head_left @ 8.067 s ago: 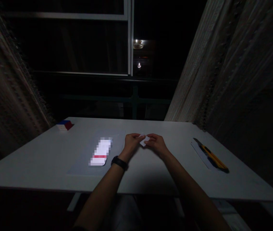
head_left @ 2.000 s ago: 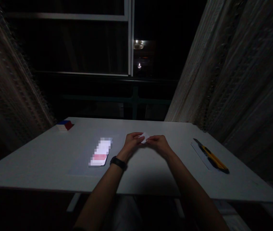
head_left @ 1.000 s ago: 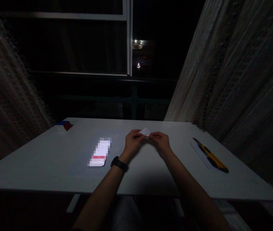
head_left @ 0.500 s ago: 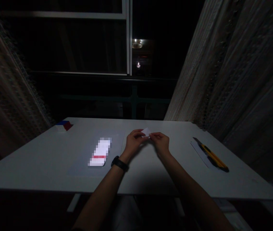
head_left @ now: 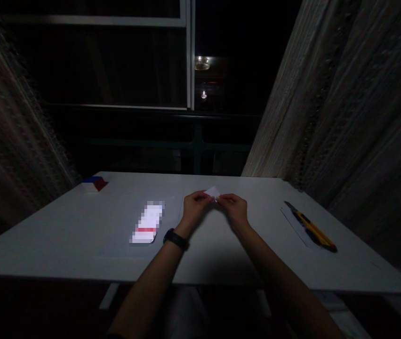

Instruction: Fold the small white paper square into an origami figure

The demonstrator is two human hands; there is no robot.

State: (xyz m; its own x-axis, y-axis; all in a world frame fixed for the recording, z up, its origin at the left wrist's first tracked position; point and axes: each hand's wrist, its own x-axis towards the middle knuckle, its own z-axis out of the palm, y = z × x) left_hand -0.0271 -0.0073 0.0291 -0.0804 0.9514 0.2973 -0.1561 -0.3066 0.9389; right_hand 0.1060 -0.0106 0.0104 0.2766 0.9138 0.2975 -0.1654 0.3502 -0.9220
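Observation:
A small piece of white folded paper [head_left: 212, 191] is held between both hands above the middle of the table. My left hand [head_left: 195, 207], with a dark watch on its wrist, pinches the paper's left side. From the right, my right hand [head_left: 235, 208] grips the near right edge with thumb and finger. The fingertips of the two hands almost meet at the paper's lower edge. Part of the paper is hidden behind the fingers, and the dim light hides its fine folds.
On the white table [head_left: 69, 235], a lit phone [head_left: 147, 223] lies on a pale sheet left of my hands. A yellow and black utility knife [head_left: 311, 228] rests on white paper [head_left: 297, 229] at right. A coloured cube [head_left: 94, 184] sits at the far left. Curtains [head_left: 285, 94] hang behind.
My left fingertips have shifted along the paper toward its near edge, closer to my right fingertips. The paper has tilted slightly and moved a little left. Everything else stays put.

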